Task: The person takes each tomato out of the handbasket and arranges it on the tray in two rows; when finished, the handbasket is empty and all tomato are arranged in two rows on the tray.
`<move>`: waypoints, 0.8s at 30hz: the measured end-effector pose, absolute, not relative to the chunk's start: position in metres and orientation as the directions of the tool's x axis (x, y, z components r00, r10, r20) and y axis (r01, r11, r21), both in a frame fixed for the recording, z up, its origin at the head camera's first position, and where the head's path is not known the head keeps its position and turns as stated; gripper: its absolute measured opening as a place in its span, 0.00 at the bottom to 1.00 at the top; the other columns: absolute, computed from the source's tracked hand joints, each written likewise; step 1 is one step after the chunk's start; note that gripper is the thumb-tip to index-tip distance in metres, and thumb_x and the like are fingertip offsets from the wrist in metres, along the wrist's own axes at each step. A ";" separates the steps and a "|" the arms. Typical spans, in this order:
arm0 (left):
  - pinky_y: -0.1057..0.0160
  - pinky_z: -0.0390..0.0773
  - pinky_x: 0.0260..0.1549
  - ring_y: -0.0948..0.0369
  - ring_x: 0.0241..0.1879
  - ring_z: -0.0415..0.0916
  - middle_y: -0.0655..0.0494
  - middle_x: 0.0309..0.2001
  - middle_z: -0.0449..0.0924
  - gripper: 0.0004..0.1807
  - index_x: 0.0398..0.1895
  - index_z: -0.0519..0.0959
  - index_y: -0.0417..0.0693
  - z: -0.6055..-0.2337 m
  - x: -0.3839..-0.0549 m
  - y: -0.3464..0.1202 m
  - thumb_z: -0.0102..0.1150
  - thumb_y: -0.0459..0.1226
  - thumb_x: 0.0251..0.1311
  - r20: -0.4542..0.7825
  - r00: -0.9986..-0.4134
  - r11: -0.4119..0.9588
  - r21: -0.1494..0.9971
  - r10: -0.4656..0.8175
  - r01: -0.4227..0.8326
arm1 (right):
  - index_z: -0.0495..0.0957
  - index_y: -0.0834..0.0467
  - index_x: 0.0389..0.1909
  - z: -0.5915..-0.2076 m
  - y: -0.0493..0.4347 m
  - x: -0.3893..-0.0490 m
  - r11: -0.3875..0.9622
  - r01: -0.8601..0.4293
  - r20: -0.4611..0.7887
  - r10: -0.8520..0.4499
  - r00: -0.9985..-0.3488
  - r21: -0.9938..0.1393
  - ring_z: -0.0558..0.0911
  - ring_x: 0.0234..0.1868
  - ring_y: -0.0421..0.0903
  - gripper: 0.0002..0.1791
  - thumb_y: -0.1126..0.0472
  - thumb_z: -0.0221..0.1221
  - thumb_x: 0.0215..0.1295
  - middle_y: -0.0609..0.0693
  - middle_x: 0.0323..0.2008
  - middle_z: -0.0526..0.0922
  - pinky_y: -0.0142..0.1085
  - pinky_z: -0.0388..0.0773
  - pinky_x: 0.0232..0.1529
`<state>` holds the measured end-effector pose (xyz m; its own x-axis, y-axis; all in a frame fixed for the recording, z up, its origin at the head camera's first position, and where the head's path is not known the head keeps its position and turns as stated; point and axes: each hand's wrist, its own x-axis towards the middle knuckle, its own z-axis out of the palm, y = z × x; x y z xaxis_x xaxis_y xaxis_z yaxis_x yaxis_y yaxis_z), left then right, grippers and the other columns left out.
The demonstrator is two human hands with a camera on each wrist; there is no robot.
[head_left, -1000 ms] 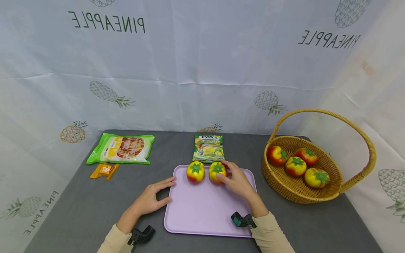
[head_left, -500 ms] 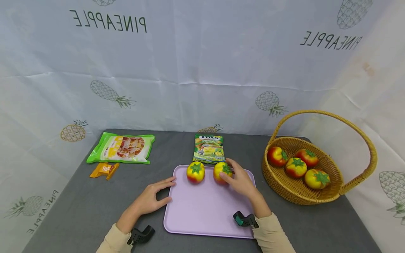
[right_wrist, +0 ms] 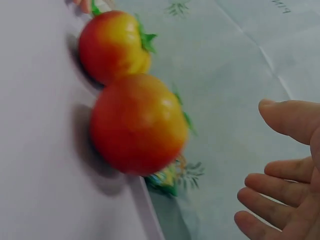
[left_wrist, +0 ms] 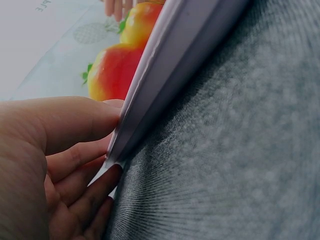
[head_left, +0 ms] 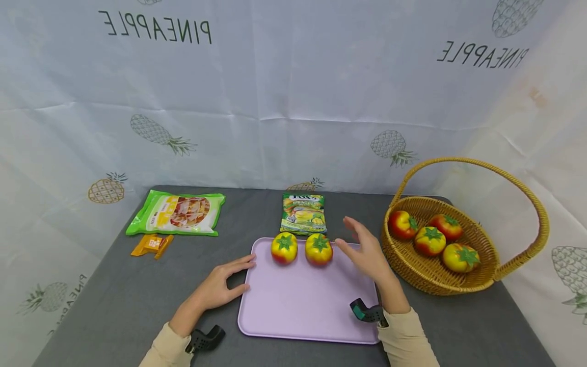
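On the purple tray (head_left: 307, 306), two red-and-yellow toy fruits with green leafy tops stand side by side near the far rim: the left fruit (head_left: 284, 248) and the right fruit (head_left: 318, 250). They resemble tomatoes or persimmons. My right hand (head_left: 369, 257) is above the tray's far right part, fingers spread and holding nothing, a short gap from the right fruit. In the right wrist view, that nearer fruit (right_wrist: 139, 125) is apart from the fingers. My left hand (head_left: 217, 288) rests at the tray's left edge; its thumb (left_wrist: 82, 122) and fingertips touch the rim.
A wicker basket (head_left: 415, 272) with a tall handle holds several similar fruits at the right. Behind the tray lies a green FOX'S packet (head_left: 303, 214). A green-and-white food bag (head_left: 176, 214) and small orange wrapped packets (head_left: 152, 245) lie at the back left.
My right hand first shifted the right fruit a little to the right, then let go and moved off to the right. The left hand has stayed at the tray edge.
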<state>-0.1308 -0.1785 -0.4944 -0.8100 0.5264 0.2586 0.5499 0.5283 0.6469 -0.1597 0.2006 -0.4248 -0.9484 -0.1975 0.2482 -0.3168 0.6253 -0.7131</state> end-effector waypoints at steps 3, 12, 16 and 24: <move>0.51 0.71 0.59 0.55 0.64 0.69 0.57 0.65 0.70 0.26 0.59 0.76 0.52 -0.494 -0.131 -0.178 0.66 0.41 0.54 0.267 -0.806 0.526 0.642 0.529 0.558 | 0.61 0.65 0.67 -0.417 0.215 -0.159 0.641 -0.342 0.316 -0.161 -0.935 -0.687 0.71 0.63 0.58 0.36 0.56 0.62 0.61 0.62 0.64 0.69 0.54 0.69 0.60; 0.50 0.71 0.59 0.55 0.64 0.68 0.57 0.66 0.69 0.26 0.59 0.76 0.52 -0.494 -0.133 -0.177 0.65 0.41 0.55 0.253 -0.805 0.527 0.645 0.537 0.554 | 0.61 0.64 0.67 -0.403 0.276 -0.155 0.702 -0.261 0.353 -0.014 -0.935 -0.663 0.71 0.62 0.61 0.34 0.55 0.59 0.64 0.64 0.63 0.69 0.47 0.68 0.60; 0.51 0.71 0.59 0.55 0.64 0.68 0.57 0.66 0.69 0.26 0.59 0.76 0.52 -0.494 -0.132 -0.177 0.65 0.41 0.55 0.252 -0.805 0.524 0.648 0.537 0.552 | 0.60 0.64 0.68 -0.399 0.309 -0.152 0.740 -0.199 0.343 0.046 -0.938 -0.643 0.71 0.59 0.64 0.35 0.53 0.59 0.65 0.65 0.63 0.69 0.24 0.69 0.59; 0.49 0.70 0.60 0.55 0.64 0.68 0.57 0.66 0.69 0.26 0.59 0.76 0.52 -0.494 -0.131 -0.178 0.65 0.41 0.54 0.235 -0.816 0.534 0.656 0.528 0.534 | 0.48 0.63 0.73 -0.401 0.358 -0.148 0.716 0.027 0.156 0.189 -0.969 -0.698 0.63 0.64 0.70 0.41 0.47 0.52 0.68 0.68 0.69 0.58 0.62 0.65 0.56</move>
